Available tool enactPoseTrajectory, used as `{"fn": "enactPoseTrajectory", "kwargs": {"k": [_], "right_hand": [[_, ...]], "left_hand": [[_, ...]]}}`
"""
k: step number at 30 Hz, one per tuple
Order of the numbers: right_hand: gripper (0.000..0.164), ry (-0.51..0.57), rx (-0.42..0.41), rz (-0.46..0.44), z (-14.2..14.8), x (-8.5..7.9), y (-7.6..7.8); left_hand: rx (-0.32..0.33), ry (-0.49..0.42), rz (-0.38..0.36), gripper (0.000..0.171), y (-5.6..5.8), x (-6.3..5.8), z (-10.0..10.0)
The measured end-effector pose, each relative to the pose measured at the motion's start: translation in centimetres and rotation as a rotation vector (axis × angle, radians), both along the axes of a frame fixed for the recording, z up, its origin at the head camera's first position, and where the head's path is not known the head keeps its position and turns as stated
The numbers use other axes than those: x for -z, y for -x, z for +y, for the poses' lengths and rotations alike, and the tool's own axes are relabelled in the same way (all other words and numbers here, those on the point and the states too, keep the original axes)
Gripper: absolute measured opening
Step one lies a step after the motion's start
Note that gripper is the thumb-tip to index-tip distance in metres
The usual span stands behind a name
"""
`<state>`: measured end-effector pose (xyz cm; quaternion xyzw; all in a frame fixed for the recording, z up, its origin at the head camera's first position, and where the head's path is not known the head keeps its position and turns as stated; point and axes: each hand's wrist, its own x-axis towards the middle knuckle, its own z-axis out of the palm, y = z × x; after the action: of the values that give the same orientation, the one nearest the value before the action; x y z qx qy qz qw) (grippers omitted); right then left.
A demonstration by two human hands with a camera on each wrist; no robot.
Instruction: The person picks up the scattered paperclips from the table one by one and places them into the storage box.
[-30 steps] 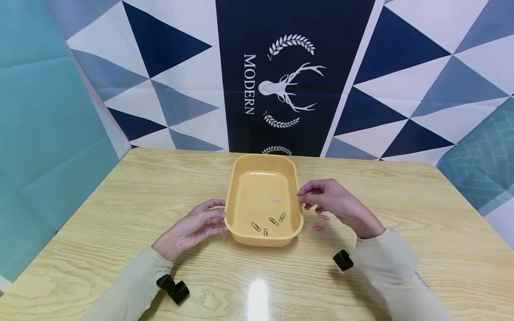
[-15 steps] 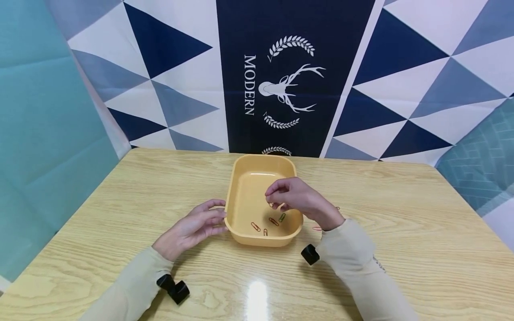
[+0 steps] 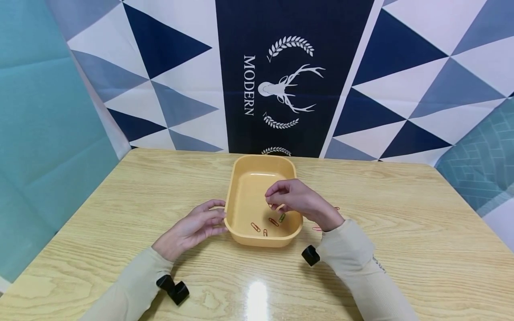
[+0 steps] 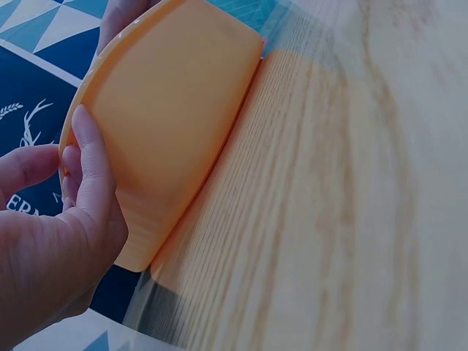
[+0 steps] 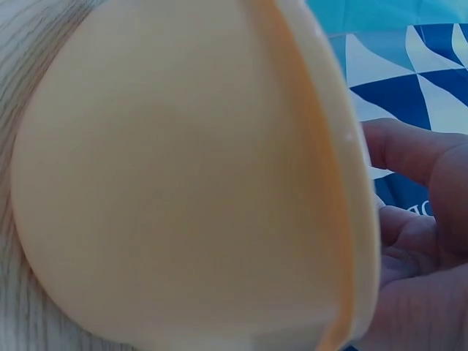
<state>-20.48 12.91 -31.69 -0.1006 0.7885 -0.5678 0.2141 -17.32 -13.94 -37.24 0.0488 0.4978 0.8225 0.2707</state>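
Observation:
A deep yellow plastic tub (image 3: 263, 241) stands on the wooden table. Its rim (image 4: 67, 121) is between the thumb and fingers of my left hand (image 3: 196, 226), which grips the left side. Over the tub's right half is my right hand (image 3: 299, 200), thumb and forefinger pinched on a small paper clip (image 3: 270, 205). In the right wrist view, the tub's wall (image 5: 183, 183) hides those fingertips. On the tub floor lie a green paper clip (image 3: 282, 217) and several red-brown ones, including a paper clip (image 3: 255, 227) at the left.
Right of the tub, a pink paper clip (image 3: 317, 229) lies on the table, partly behind my right sleeve. Another reddish clip (image 3: 337, 208) shows just past the right wrist. A patterned cloth (image 3: 172, 89) hangs at the table's back edge.
My right hand has moved left from beside the tub's right rim to over its inside, and has stayed nearly still for the last half second. The left hand keeps its grip.

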Motion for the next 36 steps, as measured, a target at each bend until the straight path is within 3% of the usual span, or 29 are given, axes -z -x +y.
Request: {"fn": "enactPoseTrajectory", "kwargs": {"k": [12, 25, 31, 36], "right_hand": [[0.015, 0.009, 0.043, -0.007, 0.04, 0.1, 0.11], [0.022, 0.007, 0.021, 0.0, 0.13, 0.05, 0.06], [0.026, 0.008, 0.004, 0.03, 0.09, -0.22, -0.17], [0.025, -0.021, 0.007, 0.118, 0.4, -0.17, -0.2]], "left_hand": [[0.001, 0.003, 0.013, 0.03, -0.08, -0.21, 0.09], [0.0, 0.018, 0.0, 0.035, 0.03, -0.26, 0.12], [-0.004, 0.023, 0.002, 0.036, 0.18, -0.18, 0.18], [-0.002, 0.026, 0.003, 0.036, 0.06, -0.07, 0.17]]}}
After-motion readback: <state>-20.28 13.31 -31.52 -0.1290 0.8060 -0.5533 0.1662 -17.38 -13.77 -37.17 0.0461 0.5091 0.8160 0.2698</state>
